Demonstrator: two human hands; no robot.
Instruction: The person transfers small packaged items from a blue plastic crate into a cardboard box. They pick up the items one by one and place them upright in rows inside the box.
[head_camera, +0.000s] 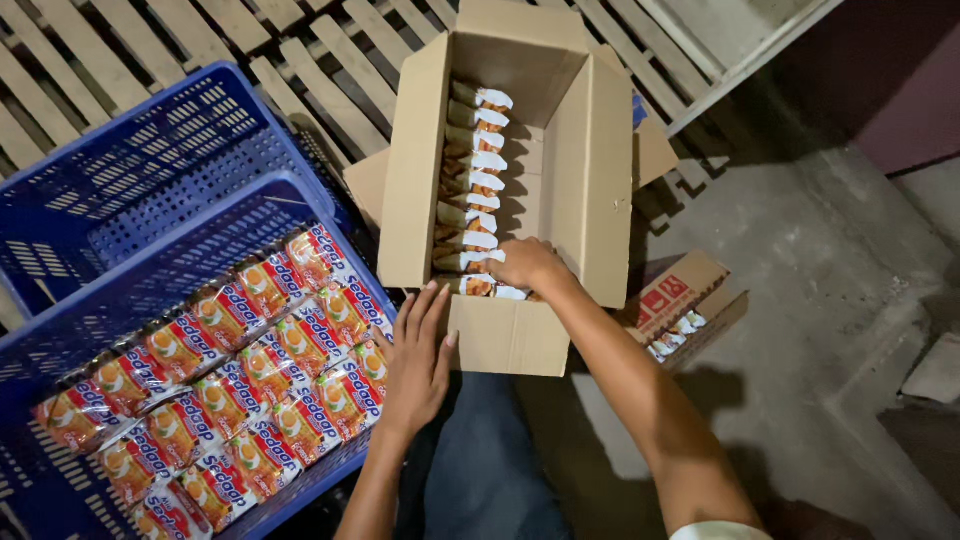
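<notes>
Wooden pallet (330, 60) of pale slats across the top left, gaps dark between the boards. On it an empty blue crate (130, 170) with latticed walls, tilted and tucked partly behind its neighbour. Grey concrete floor (830, 300) to the right, stained and uneven. Small open carton (680, 300) lying there, red print on one flap, a few wrappers showing inside. Pale flat slab (935, 372) at the right edge. Dark reddish wall (900, 90) in the top right corner.

Two bare forearms, no watch, rings or gloves visible. Left hand (418, 362) at lower centre, right hand (527, 264) at centre. Pale sleeve edge at bottom right. Blue denim trousers between arms, bottom centre.
</notes>
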